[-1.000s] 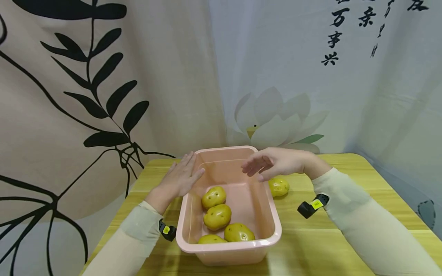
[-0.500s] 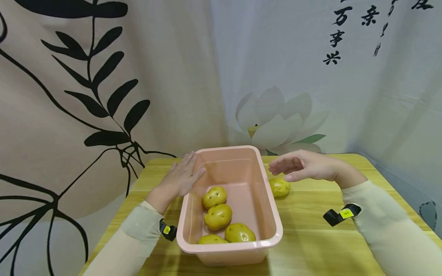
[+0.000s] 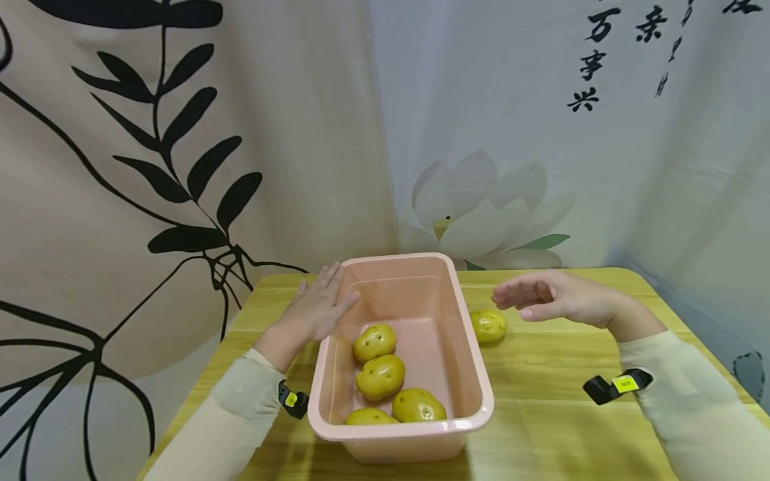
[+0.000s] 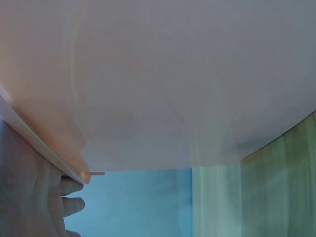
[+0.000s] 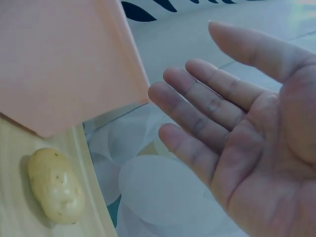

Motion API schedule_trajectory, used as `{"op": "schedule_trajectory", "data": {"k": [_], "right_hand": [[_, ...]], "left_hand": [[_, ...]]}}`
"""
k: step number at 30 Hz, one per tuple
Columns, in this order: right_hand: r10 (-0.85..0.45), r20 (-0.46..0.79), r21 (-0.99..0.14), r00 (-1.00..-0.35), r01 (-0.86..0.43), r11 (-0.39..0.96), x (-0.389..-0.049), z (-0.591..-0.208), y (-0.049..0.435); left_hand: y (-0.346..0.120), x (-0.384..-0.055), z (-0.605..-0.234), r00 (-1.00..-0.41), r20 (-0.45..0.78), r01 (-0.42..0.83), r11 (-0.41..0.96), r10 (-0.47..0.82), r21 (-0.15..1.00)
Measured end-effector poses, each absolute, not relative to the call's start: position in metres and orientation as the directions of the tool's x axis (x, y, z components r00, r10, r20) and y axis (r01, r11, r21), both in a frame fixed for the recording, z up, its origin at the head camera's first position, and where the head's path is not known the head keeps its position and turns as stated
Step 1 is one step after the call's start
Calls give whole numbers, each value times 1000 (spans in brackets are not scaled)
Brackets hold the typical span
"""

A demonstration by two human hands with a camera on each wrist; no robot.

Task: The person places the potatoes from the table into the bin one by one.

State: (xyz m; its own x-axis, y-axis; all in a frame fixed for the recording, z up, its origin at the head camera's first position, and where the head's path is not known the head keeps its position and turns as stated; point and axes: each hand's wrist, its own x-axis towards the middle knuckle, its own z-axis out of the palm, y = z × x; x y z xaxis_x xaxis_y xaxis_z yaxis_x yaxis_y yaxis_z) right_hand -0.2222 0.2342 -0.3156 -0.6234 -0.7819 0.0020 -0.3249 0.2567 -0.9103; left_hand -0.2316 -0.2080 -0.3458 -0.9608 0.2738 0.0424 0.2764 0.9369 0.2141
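Observation:
A pink plastic basin (image 3: 402, 431) stands on the table with several yellow potatoes inside, one of them a potato (image 3: 380, 377) near its left wall. My left hand (image 3: 309, 310) rests with straight fingers on the basin's left rim; the left wrist view shows its fingers (image 4: 73, 206) just below that rim. Outside the basin, against its right side in the head view, lies another potato (image 3: 488, 326) on the table. My right hand (image 3: 556, 297) hovers to the right of and above that potato, fingers relaxed and holding nothing. In the right wrist view its palm faces the camera.
The wooden table (image 3: 559, 414) extends to the right and in front of the basin. Behind its far edge hangs a printed curtain (image 3: 313, 133) with leaves, a lotus and writing. Each wrist carries a small black camera, such as the right one (image 3: 616, 386).
My right hand has moved from over the basin's right rim out to the right, past the potato on the table. My left hand and the potatoes stay in place.

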Motion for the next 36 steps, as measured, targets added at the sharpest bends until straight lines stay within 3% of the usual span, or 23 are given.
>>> {"op": "schedule_trajectory", "data": {"k": [20, 36], "right_hand": [[-697, 29, -914, -717, -302, 273, -228, -341, 247], [-558, 78, -895, -826, -305, 326, -236, -361, 244]], "left_hand": [[-210, -232, -348, -960, 53, 279, 943, 274, 180], [-209, -231, -348, -960, 59, 282, 943, 276, 179]]}}
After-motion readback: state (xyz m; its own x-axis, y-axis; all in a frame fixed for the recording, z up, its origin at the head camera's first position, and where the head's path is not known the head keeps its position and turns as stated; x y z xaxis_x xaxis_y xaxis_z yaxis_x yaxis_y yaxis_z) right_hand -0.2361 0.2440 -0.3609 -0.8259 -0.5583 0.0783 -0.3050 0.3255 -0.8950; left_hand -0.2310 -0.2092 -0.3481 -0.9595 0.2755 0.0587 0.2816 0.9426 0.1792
